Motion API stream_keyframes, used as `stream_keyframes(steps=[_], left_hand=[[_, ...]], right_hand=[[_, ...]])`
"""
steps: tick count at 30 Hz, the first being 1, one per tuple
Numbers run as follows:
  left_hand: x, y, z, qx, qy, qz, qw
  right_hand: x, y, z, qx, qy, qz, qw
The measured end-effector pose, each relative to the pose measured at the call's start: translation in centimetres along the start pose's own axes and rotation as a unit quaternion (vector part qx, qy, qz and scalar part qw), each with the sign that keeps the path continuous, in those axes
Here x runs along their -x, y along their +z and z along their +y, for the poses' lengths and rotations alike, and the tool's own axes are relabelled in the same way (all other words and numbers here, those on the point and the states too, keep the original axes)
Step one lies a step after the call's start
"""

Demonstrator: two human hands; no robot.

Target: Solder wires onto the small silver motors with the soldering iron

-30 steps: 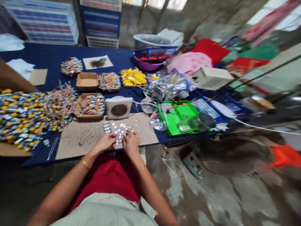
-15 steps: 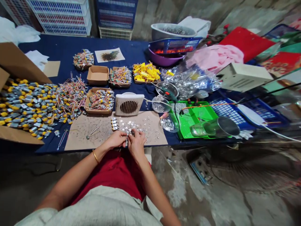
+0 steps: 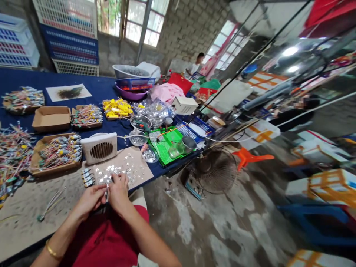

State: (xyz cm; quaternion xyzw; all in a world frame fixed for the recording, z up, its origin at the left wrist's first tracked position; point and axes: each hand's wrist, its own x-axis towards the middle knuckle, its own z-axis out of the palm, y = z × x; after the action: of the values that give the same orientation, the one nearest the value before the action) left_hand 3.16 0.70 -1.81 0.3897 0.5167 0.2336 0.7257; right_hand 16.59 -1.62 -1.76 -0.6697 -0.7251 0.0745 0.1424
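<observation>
At the front edge of the brown board [image 3: 25, 198], my left hand [image 3: 90, 200] pinches a small shiny metal part [image 3: 107, 188], its fingertips partly hidden. My right hand [image 3: 119, 191] is close against it, fingers closed; a dark bit shows by its fingers, but I cannot make out what it grips. Loose silvery metal pieces [image 3: 126, 165] lie scattered just beyond both hands. Left of them stands a short row of small motors [image 3: 88, 178] with pale tops. Farther left on the board rests a small green part with wires [image 3: 41, 218].
A white grilled box [image 3: 103, 150] stands behind the metal pieces. Cardboard trays of wired motors [image 3: 59, 152] and yellow parts [image 3: 116, 109] sit beyond. To the right are a green tray [image 3: 167, 155], clear cups and a floor fan [image 3: 215, 170]. Two people are in the background.
The view has swung right and up, bringing windows, the floor fan and background people into sight. My hands stay together at the board's edge, fingers still closed.
</observation>
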Motion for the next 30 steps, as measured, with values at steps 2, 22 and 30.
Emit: stream_keyframes(steps=[2,22,30], left_hand=[[0.4,-0.2,-0.1,-0.019,0.009,0.017,1.0],[2.6,-3.5,1.0,-0.417,0.206,0.193,0.864],[0.9,-2.2,0.7,-0.57,0.26,0.223,0.747]], right_hand=[[-0.1,0.2,-0.2,-0.001,0.008,0.009,1.0],[-2.7,-0.9,1.5,-0.035,-0.022,-0.011,0.999],[-3.0,-0.3,0.1,-0.013,-0.062,-0.009,0.998]])
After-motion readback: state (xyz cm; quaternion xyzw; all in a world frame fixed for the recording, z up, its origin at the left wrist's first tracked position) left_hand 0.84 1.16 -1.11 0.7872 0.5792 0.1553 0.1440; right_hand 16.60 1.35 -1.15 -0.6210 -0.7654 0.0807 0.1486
